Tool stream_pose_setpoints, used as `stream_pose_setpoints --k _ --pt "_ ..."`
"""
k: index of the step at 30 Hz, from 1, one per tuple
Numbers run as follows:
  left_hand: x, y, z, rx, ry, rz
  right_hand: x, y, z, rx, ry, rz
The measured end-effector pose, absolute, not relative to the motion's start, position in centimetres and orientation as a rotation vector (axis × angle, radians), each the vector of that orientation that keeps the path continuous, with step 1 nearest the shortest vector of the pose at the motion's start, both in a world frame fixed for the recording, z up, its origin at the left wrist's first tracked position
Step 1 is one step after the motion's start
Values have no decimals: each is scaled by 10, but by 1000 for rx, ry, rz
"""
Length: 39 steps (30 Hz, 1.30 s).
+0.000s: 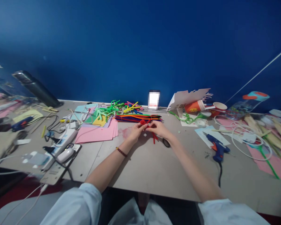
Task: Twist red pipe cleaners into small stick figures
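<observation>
At the bottom of the frame, pale blue sleeves (81, 200) lie on both arms. A dark round loop (166, 142) sits on the gray table (140, 170), right of the middle. Just above it, near the middle of the frame, the left hand (138, 129) and right hand (158, 128) are close together, both pinching a red fuzzy piece (154, 137). Its loose ends hang down. I can't tell if it is one stick or more. To do this well, I'd hold it still with one hand and turn it gently with the other, keeping the ends free. Behind the hands lies a colorful bundle (128, 118) of fuzzy sticks.
</observation>
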State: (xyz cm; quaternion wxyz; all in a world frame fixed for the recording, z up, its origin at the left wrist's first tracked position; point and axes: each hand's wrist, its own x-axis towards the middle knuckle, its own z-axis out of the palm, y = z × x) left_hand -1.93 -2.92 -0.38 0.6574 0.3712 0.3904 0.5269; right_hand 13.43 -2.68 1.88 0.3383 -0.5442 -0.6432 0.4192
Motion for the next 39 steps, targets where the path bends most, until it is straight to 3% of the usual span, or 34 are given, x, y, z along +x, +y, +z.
stream_pose_setpoints --k 3,13,18,29,39 --pt "-19 -30 -4 828 867 1197 133 -27 17 -1438 -1676 1079" --pt "-20 -29 -7 916 771 1159 137 -27 21 -1269 -1509 1611" --pt "-20 -29 -9 949 778 1127 141 -28 24 -1242 -1446 1712" --pt "-22 -26 -9 874 859 1162 139 -27 21 -1155 -1339 1667" --pt "-15 -33 -2 891 879 1298 125 -28 10 -1331 -1440 1201"
